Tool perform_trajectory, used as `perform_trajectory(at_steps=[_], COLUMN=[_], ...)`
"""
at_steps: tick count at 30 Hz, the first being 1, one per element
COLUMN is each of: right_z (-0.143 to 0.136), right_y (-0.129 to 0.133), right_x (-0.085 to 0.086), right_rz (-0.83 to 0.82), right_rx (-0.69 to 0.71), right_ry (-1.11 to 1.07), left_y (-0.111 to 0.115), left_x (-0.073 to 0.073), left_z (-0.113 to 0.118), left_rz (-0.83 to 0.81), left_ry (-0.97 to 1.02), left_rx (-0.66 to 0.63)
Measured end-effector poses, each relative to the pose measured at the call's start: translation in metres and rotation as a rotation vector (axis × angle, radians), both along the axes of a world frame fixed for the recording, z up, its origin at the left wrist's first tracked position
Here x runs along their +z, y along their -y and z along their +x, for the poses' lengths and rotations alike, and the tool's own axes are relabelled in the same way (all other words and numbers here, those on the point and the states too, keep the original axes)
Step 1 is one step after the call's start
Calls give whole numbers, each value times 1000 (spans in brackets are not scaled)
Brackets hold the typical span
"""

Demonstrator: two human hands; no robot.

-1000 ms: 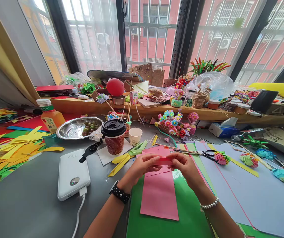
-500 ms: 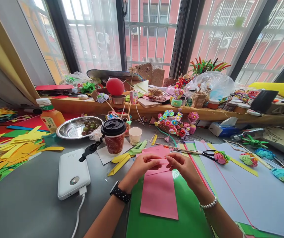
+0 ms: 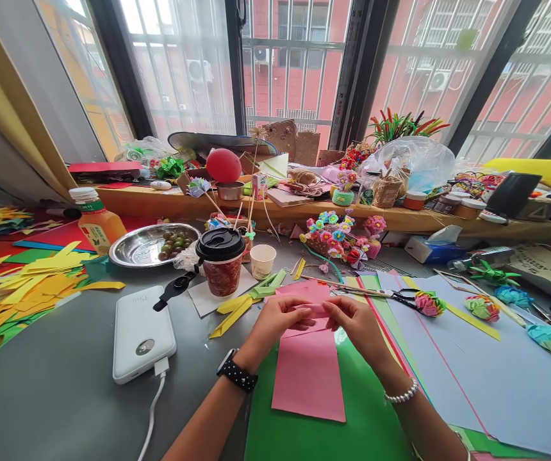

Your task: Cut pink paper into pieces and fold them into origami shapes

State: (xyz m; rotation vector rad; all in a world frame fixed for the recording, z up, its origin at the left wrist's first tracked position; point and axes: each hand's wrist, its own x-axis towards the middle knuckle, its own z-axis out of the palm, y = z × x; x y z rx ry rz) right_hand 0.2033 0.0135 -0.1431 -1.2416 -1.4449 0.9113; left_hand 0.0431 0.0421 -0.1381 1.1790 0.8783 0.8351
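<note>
Between my two hands is a small folded strip of pink paper (image 3: pixel 317 310). My left hand (image 3: pixel 280 323) pinches its left end between thumb and fingers, and my right hand (image 3: pixel 355 323) pinches the right end. Below them a larger pink sheet (image 3: pixel 309 381) lies on a green folder (image 3: pixel 366 410), with more pink pieces just beneath and behind my fingers. Scissors (image 3: pixel 400 296) with black handles rest to the right of my right hand, their blades pointing left.
A lidded cup (image 3: pixel 221 272), a paper cup (image 3: pixel 263 261) and a metal plate (image 3: pixel 131 253) stand behind left. A white power bank (image 3: pixel 143 333) with a cable lies left. Yellow strips (image 3: pixel 45 282) cover the far left; paper flowers (image 3: pixel 482 308) lie right on white sheets (image 3: pixel 506 378).
Both hands have shifted very slightly while still pinching the pink strip, and the fingers are a little closer together. The things around them look unmoved.
</note>
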Motion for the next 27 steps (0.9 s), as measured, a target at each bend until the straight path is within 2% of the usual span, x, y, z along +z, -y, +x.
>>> perform_trajectory(at_steps=[11,21,27], right_z=[0,-2,-5], right_y=[-1,0,1], right_x=[-5,-4,-6], right_rz=[-46,-19,-23], right_rx=[-26,-17,-28], right_ry=[-24,-34,-49], left_y=[2,2,2], left_x=[5,2,1], left_z=[1,2,3], left_rz=[-10,15,-10], left_ry=[-15,-42,-47], left_rx=[-28,43,41])
